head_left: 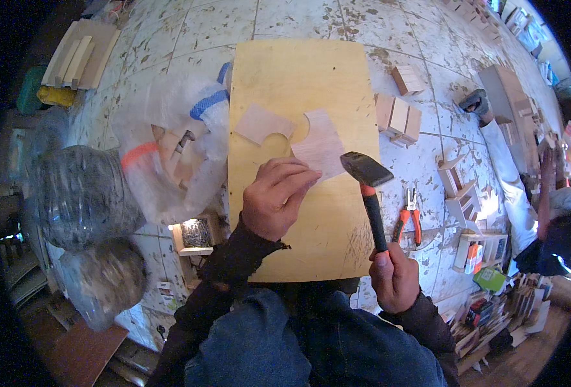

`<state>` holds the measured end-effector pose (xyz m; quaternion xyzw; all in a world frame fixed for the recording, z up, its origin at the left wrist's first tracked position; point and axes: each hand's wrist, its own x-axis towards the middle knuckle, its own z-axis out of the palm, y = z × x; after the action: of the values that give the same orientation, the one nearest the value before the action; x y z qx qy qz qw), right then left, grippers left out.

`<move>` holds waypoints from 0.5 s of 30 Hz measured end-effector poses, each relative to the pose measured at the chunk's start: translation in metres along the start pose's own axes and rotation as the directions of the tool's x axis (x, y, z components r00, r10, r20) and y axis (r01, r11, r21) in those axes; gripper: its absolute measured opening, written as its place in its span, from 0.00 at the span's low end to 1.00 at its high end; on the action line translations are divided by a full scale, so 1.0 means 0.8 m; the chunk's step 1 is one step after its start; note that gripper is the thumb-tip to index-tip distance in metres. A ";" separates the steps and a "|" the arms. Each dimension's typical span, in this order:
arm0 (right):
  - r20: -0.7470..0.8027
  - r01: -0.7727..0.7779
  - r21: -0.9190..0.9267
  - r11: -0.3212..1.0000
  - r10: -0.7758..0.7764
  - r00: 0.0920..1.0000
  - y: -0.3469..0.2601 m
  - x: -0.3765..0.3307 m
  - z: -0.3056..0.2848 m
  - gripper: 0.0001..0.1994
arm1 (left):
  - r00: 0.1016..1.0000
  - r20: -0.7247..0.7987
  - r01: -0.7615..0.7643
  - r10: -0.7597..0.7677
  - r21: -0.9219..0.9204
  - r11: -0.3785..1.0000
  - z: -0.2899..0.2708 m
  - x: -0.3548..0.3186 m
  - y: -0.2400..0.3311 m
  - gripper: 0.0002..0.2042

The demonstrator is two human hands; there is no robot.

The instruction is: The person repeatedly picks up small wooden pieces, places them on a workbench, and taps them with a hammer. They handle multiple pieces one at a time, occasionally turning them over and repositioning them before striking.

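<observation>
I have two pale bits of wood flat on the worktop (317, 238): the left piece (259, 122) and the right piece (319, 138). They lie close to each other, near the middle, and I can't tell if they touch at a corner. Each one has a round bite in its side, so I think the cutting part is done. I see no nail in them and nothing stuck on, so it looks to me like the joining is all left to do, and the job is near its start.

My right hand (394, 280) is wrapped tight around the hammer (373, 213). The hammer's head shows just beside the right piece, but I can't tell how high up it is. My left hand (275, 197) is by the low end of the right piece, with its fingers bent and close together. I can't tell if they pinch a small thing or just touch the wood.

On the floor to the right, the red and black pliers (410, 208) lie not in use. Some wood blocks (398, 116) sit just beside the worktop. I can't tell if they are all done.

I can't read any words on the wood or the tools. An orange and white box (472, 258) and a green pack (490, 278) may have print, but it is too small for me.
</observation>
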<state>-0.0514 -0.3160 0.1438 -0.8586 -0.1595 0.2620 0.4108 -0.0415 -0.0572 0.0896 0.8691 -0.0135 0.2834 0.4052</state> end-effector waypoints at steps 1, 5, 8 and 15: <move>0.035 -0.015 0.023 1.000 0.014 0.999 -0.003 0.001 -0.003 0.13 | 1.000 -0.003 -0.008 0.008 0.012 1.000 0.002 -0.002 -0.002 0.08; 0.077 0.172 0.093 0.981 -0.180 0.981 -0.017 0.007 -0.007 0.13 | 0.995 -0.047 0.083 -0.084 -0.020 0.996 0.006 -0.013 -0.005 0.13; 0.182 0.018 -0.061 0.998 -0.007 0.983 -0.024 0.008 -0.011 0.13 | 0.957 -0.002 0.285 -0.289 -0.148 0.947 0.007 -0.020 -0.007 0.20; 0.145 -0.088 0.717 0.692 -0.025 0.989 -0.030 -0.014 -0.027 0.14 | 0.997 0.057 0.043 -0.047 0.070 0.997 0.016 -0.025 -0.039 0.39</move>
<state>-0.0497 -0.3204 0.1775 -0.6100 -0.0582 0.3715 0.6975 -0.0444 -0.0496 0.0510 0.8904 0.0038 0.2491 0.3809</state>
